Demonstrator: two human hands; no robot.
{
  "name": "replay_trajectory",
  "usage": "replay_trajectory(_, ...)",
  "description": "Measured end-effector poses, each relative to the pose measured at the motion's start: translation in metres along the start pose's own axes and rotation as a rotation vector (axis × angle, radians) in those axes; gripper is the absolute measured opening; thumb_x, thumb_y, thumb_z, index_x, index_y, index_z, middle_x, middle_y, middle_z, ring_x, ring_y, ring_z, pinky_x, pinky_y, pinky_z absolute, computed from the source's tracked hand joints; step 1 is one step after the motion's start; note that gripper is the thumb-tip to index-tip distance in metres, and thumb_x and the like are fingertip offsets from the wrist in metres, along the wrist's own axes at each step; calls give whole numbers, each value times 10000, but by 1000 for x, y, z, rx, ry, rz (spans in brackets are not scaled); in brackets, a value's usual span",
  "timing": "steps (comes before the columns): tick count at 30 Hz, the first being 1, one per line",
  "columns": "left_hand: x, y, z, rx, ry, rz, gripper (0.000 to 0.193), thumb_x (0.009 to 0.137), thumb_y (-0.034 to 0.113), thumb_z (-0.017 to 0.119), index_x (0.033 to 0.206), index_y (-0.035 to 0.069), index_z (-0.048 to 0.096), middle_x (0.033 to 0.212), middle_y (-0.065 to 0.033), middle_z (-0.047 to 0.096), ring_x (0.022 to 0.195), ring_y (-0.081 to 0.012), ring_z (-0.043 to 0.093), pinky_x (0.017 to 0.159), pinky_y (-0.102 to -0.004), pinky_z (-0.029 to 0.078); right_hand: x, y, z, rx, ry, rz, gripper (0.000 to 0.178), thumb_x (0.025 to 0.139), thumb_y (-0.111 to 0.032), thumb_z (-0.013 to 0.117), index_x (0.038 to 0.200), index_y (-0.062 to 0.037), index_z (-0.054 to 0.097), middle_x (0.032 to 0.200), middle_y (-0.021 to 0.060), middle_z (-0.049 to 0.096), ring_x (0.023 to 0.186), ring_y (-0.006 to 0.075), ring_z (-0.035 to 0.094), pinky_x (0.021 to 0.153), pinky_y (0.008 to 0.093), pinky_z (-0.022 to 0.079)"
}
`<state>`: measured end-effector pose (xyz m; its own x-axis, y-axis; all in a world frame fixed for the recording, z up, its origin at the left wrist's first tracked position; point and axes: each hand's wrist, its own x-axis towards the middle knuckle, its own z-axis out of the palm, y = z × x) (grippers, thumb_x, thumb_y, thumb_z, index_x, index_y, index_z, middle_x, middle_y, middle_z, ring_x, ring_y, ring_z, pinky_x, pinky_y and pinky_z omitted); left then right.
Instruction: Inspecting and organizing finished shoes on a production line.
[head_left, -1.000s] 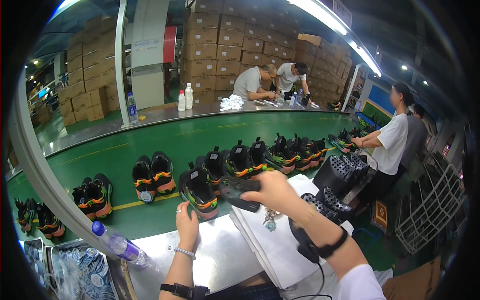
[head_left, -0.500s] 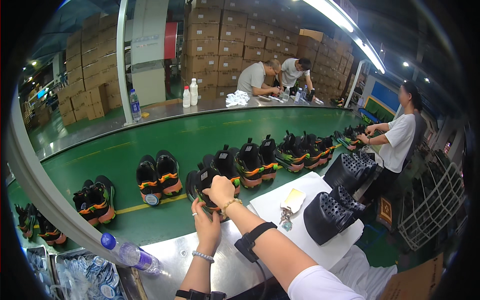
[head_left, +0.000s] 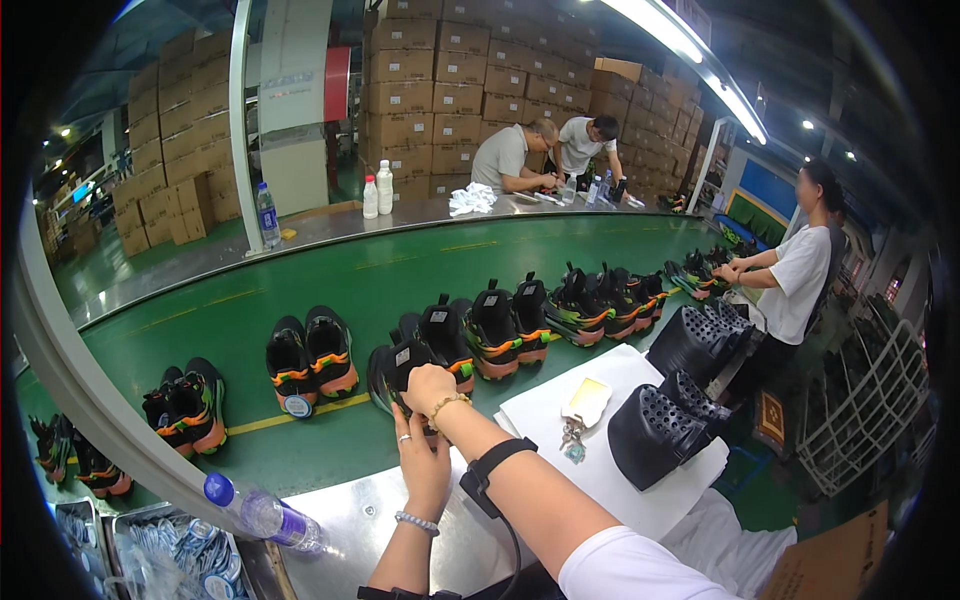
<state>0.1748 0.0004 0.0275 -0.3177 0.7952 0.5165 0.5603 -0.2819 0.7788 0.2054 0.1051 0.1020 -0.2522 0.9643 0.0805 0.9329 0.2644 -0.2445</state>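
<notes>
A black sneaker with a pale label inside its tongue stands at the near edge of the green belt, and both hands are on it. My right hand is closed over its near upper part. From below, my left hand grips its near side, partly hidden by the right forearm. Close by on the left is a pair of black sneakers with orange trim, a round tag hanging at one heel. More sneakers stand to the right, also with pale tongue labels.
A water bottle lies on the metal table beside a tray of round tags. At right, black perforated clogs and keys rest on white sheets. A co-worker handles shoes farther along the belt.
Both hands stay on the same sneaker. My right hand has shifted slightly down and right across it. The whole view has moved a little, and the neighbouring shoes appear slightly farther left.
</notes>
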Motion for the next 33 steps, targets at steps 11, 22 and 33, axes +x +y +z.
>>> replay_trajectory(11, 3, 12, -3, -66, 27, -105, 383, 718, 10, 586, 1085, -8, 479, 1403, -201, 257, 813, -270, 586, 728, -363, 476, 21, 11, 21, 200, -63, 38, 280, 673, -226, 685, 843, -4, 668, 885, 199, 642, 876, 305, 630, 766, 366, 509)
replay_trajectory(22, 13, 8, 5, -177, 0, -209, 292, 673, 29, 658, 918, -12, 505, 1357, -201, 352, 706, -227, 581, 682, -307, 469, 35, 9, 18, 76, -138, -42, 179, 741, -104, 597, 870, 2, 664, 908, 202, 637, 890, 300, 626, 777, 368, 506)
replay_trajectory(33, 23, 4, -1, -24, 261, 140, 217, 821, 32, 512, 1029, -21, 541, 1262, -188, 466, 1051, -297, 528, 821, -338, 453, -168, 42, -170, 366, -268, -729, 332, 850, -219, 536, 1129, -46, 494, 929, 169, 577, 884, 322, 559, 783, 404, 438)
